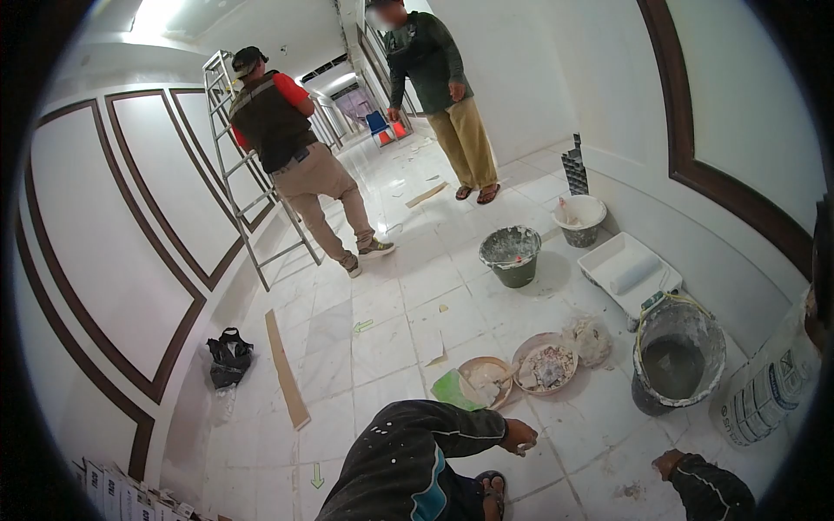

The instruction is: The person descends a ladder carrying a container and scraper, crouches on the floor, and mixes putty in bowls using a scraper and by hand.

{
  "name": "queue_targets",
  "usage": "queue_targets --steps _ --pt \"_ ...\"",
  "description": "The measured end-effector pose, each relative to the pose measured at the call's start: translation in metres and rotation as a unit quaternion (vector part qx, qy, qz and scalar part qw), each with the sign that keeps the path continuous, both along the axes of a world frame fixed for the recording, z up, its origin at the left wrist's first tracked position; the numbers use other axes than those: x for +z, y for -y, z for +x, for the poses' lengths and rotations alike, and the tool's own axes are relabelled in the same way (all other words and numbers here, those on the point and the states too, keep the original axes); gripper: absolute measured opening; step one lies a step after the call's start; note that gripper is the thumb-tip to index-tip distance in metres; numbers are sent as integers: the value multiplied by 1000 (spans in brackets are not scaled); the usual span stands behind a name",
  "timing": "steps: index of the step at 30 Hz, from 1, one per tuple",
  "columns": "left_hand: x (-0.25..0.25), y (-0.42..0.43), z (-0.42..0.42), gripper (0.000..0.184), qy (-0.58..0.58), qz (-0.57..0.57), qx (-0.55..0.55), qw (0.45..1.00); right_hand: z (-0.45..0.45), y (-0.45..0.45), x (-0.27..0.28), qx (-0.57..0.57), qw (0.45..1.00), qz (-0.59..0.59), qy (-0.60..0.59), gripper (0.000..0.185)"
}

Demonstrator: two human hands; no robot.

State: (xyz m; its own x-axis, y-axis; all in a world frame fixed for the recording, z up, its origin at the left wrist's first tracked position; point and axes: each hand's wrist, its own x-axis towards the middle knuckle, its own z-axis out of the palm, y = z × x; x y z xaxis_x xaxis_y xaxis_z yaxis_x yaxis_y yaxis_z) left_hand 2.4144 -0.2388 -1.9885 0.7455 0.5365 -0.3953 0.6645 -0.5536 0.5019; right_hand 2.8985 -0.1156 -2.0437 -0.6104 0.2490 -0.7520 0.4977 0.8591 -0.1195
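Observation:
My left hand reaches out of a dark sleeve over the tiled floor, fingers hanging loosely bent, with no object visible in them. The nearest things to it are a round pan with pale residue and a green sheet against it, and a second pan holding whitish lumps. My right hand is lower right, below a dark bucket of grey liquid with a yellow handle. Its fingers are too small and indistinct to read. Neither hand touches any of these containers.
Ahead stand one person beside a metal ladder and another. Two more buckets and a paint tray sit right. A cardboard strip and black bag lie left.

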Motion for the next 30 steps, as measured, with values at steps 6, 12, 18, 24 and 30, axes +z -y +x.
queue_targets --steps 6,12,18,24,30 --pt "-3 0 0 24 -2 -6 -4 1000 8 -4 -21 6 1000 8 7 34" --pt "-8 -1 0 23 -12 -15 -13 1000 10 4 -15 -2 999 50 -2 40" --pt "-12 1 0 22 -17 -6 -4 1000 9 10 -12 -70 995 43 -52 43" --pt "-8 0 1 23 -32 -11 -1 999 8 4 -17 -73 994 12 -78 45" --pt "-7 -2 0 24 -30 -12 -12 999 4 10 4 -67 994 11 -87 43"
